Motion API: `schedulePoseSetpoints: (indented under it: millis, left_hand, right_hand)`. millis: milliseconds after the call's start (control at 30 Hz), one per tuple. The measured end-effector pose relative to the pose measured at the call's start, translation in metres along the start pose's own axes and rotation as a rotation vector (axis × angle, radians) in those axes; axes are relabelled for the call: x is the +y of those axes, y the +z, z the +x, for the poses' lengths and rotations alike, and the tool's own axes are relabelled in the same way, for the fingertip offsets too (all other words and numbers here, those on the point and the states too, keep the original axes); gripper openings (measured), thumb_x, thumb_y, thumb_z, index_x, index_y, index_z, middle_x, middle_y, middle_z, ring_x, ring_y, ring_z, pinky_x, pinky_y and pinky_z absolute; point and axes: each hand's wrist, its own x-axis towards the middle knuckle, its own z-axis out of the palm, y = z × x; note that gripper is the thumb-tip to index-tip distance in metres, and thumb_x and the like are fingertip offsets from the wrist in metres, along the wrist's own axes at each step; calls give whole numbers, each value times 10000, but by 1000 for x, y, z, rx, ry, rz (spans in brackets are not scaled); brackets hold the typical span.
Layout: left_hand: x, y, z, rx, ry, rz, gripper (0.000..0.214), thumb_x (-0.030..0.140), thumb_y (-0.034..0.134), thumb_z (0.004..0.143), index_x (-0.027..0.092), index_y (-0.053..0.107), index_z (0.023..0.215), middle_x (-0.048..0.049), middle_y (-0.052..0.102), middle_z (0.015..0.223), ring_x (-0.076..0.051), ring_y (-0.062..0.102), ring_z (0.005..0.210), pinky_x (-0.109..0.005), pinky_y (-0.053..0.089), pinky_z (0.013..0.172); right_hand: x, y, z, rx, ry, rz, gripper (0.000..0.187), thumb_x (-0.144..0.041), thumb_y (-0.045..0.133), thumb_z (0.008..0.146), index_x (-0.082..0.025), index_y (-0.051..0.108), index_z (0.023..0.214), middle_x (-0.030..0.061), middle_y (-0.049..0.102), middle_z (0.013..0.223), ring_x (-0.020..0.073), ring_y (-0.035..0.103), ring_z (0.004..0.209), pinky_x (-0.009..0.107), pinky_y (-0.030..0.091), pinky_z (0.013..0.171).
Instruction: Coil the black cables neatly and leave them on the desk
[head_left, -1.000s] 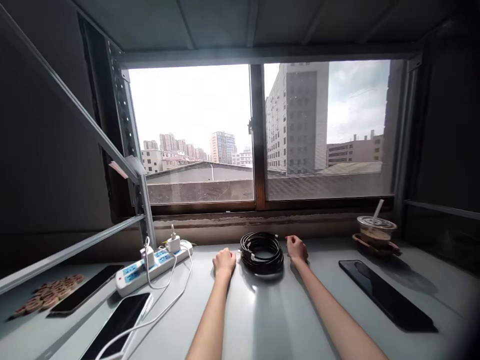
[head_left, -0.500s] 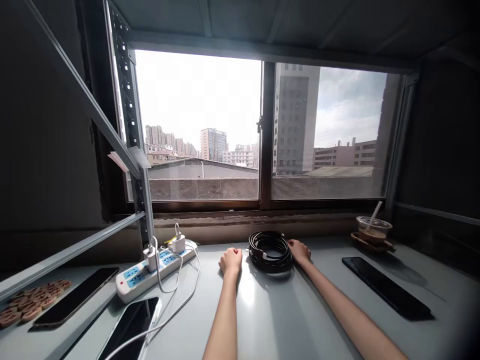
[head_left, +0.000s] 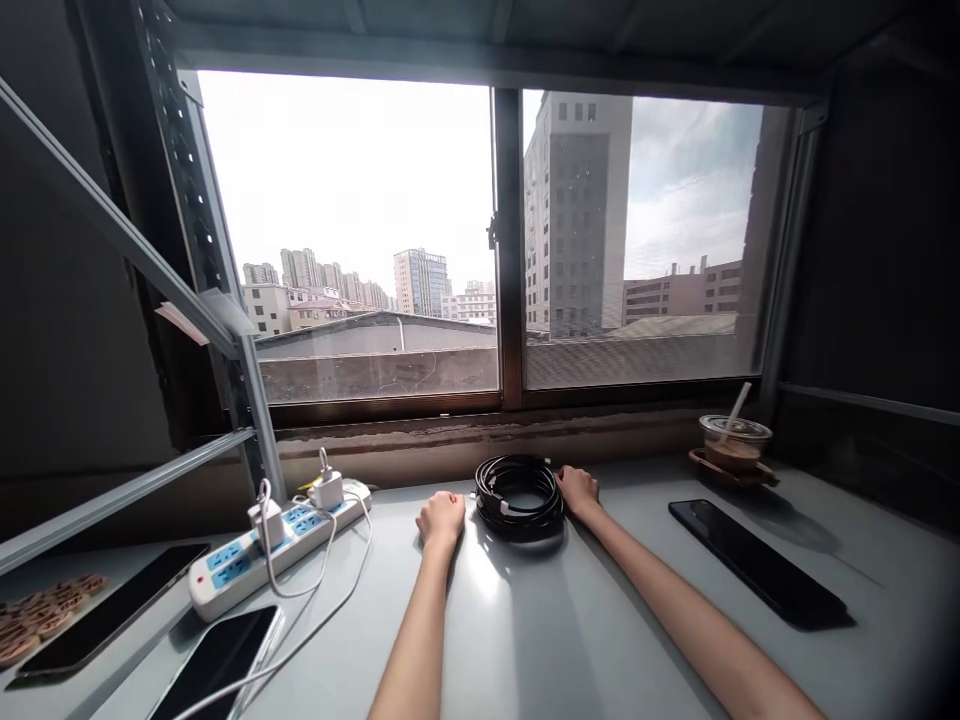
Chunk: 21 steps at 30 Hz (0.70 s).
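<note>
A coiled black cable [head_left: 491, 515] lies on the grey tabletop [head_left: 517, 640] between my two hands. My left hand [head_left: 441, 518] rests on the table just left of the coil, curled into a fist with nothing in it and a small gap between. On the other side, my right hand [head_left: 580, 492] is also closed, its knuckles close against the coil's right edge. Whether it touches the cable is hard to tell, and no strand shows inside its fingers. A white connector end [head_left: 504, 508] sits at the front of the loops.
At left stand a white power strip [head_left: 217, 602] with chargers and white cords, and a phone [head_left: 221, 660]. Another dark phone [head_left: 112, 610] lies further left. To the right are a black phone [head_left: 757, 565] and a lidded drink cup [head_left: 735, 445] with a straw. Metal shelving frames the window.
The whole view has shifted, so everything on the table appears further left. Both hands and the coiled cable keep the same places relative to each other.
</note>
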Motion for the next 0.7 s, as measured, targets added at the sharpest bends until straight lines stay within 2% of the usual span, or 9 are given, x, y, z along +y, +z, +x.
schedulePoseSetpoints:
  millis: [133, 233, 367, 500, 700]
  left_hand:
    - [3, 0, 0, 34, 12, 58, 296, 377, 456, 895, 154, 651, 884, -78, 670, 922, -194, 616, 885, -368, 461, 802]
    - [8, -1, 0, 58, 36, 118, 302, 311, 412, 875, 181, 682, 837, -105, 688, 940, -253, 624, 920, -352, 446, 761]
    - [11, -3, -2, 68, 63, 187, 336, 308, 370, 858, 202, 687, 823, -115, 686, 974, -292, 617, 949, -341, 434, 728]
    - [14, -4, -5, 69, 57, 225, 340, 308, 361, 876, 196, 679, 840, -109, 682, 974, -276, 615, 954, -347, 442, 746]
    - [20, 4, -4, 80, -30, 263, 329, 400, 450, 906, 122, 616, 964, -85, 644, 969, -185, 607, 898, -387, 471, 822]
  right_hand:
    - [0, -1, 2, 1, -68, -17, 295, -337, 512, 890, -143, 559, 1107, 78, 583, 1098, 179, 583, 950, 389, 494, 819]
    - [4, -2, 3, -2, -116, -10, 295, -334, 512, 890, -144, 556, 1111, 78, 583, 1099, 178, 584, 948, 388, 496, 817]
    - [13, -7, 3, -10, -194, 5, 289, -338, 507, 893, -149, 560, 1105, 75, 585, 1094, 174, 585, 942, 385, 495, 818]
    - [16, -9, 0, -4, -237, -1, 287, -339, 506, 893, -147, 562, 1099, 74, 588, 1087, 173, 585, 940, 385, 494, 818]
    - [11, -8, -4, 34, -173, -18, 296, -339, 514, 889, -131, 562, 1094, 77, 593, 1069, 177, 589, 935, 386, 495, 814]
